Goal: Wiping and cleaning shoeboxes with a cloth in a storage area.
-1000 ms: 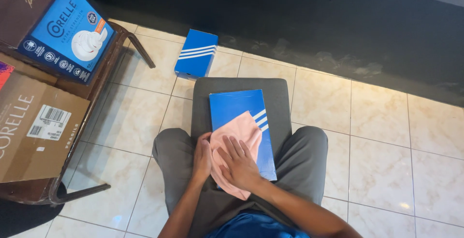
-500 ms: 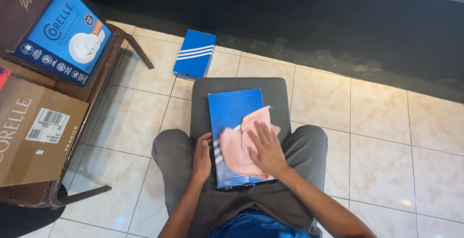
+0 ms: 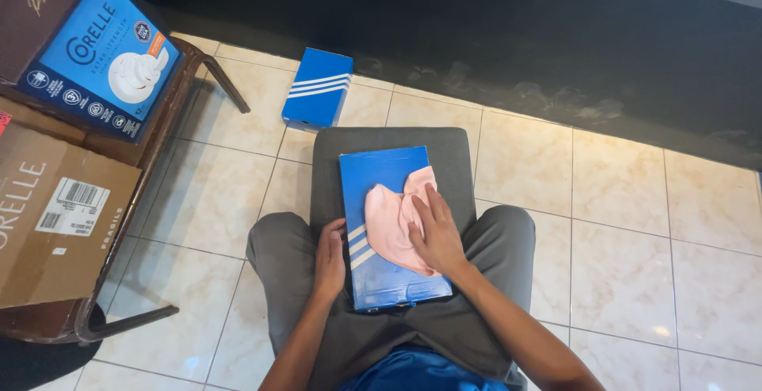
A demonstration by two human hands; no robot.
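**Pink cloth pressed on a blue box across the lap**

We see a blue shoebox [image 3: 389, 232] lying lengthwise on the person's lap, its far end resting on a grey padded stool [image 3: 390, 146] that stands between the knees. The lid faces up, with white stripes showing near its left edge.

The right hand [image 3: 435, 231] lies flat on a pink cloth [image 3: 394, 224], fingers spread and pointing to the far side, pressing the cloth against the lid. The cloth is bunched into loose folds and covers the middle and right part of the lid, its far corner reaching close to the box's right edge.

The left hand [image 3: 329, 258] rests against the near left side of the box, fingers curled around the edge; we take it as steadying the box, though how firmly it grips we cannot tell.

On the tiled floor [image 3: 619, 224], beyond the stool and to the left, a second blue box with white stripes [image 3: 317, 89] lies well apart from the hands. At the far left a low wooden bench [image 3: 159, 133] carries a blue dinnerware carton [image 3: 99, 57] and a brown cardboard carton [image 3: 55, 216], the brown one nearer to us.
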